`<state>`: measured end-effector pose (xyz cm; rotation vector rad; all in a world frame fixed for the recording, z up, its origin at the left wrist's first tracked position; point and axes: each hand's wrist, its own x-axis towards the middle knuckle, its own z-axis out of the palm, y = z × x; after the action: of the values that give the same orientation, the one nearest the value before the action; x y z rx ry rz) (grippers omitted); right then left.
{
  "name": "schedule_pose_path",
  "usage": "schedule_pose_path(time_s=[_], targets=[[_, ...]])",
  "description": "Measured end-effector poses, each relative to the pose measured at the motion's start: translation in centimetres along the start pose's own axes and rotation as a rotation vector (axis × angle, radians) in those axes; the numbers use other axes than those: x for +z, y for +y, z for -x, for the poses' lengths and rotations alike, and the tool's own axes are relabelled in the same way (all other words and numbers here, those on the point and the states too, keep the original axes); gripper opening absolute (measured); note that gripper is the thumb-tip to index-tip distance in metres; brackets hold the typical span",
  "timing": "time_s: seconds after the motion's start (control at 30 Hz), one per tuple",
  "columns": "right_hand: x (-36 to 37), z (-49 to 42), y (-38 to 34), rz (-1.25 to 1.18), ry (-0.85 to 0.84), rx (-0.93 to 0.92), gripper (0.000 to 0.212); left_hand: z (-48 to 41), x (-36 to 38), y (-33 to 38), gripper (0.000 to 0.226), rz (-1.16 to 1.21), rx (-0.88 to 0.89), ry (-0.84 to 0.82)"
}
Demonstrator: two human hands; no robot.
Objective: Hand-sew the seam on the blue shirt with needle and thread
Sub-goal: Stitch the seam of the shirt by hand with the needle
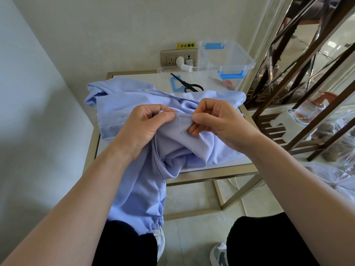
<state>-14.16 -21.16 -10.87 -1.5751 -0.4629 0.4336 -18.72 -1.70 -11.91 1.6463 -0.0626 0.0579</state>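
A: Step?
B: Mid-stitch. Right hand pinches the needle between thumb and forefinger, and the needle lies along the seam fold, pointing at the left hand. Left fingers are curled, gripping the fold just beside the tip.
A: Shirt where?
B: Shirt is half on the counter, the rest hanging off the near edge toward the lap. The worked seam is lifted between the hands.
A: Next?
B: Probably push the needle through, then draw the thread out. That needs the left grip holding the fold taut. Slack thread trailing under the needle might snag.
A: Room?
B: Open above and toward the body. Shelf near on the right, wall on the left. Scissors and box sit at the far edge, well apart from the hands.
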Motion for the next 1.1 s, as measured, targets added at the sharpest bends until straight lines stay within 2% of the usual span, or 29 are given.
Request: schedule_pose_path(time_s=[0.37, 0.53, 0.8, 0.9, 0.97, 1.1], targets=[[-0.6, -0.1, 0.4, -0.036, -0.060, -0.012, 0.002, 0.2, 0.1, 0.4, 0.019, 0.105, -0.046, -0.060], [-0.5, -0.1, 0.4, -0.045, -0.058, -0.024, 0.017, 0.4, -0.1, 0.6, 0.016, 0.143, -0.041, -0.141], [0.3, 0.0, 0.7, -0.033, -0.021, -0.030, 0.014, 0.8, 0.6, 1.1, 0.022, 0.063, 0.003, -0.224], [0.1, -0.1, 0.6, -0.061, -0.025, -0.026, 0.012, 0.7, 0.6, 1.2, 0.029, 0.075, 0.015, -0.178], [-0.2, -0.1, 0.4, -0.081, -0.035, -0.007, 0.003, 0.6, 0.5, 1.2, 0.033, 0.068, 0.025, -0.161], [0.0, 0.0, 0.5, -0.015, -0.015, -0.013, 0.007, 0.6, 0.6, 1.2, 0.039, 0.050, 0.036, -0.186]])
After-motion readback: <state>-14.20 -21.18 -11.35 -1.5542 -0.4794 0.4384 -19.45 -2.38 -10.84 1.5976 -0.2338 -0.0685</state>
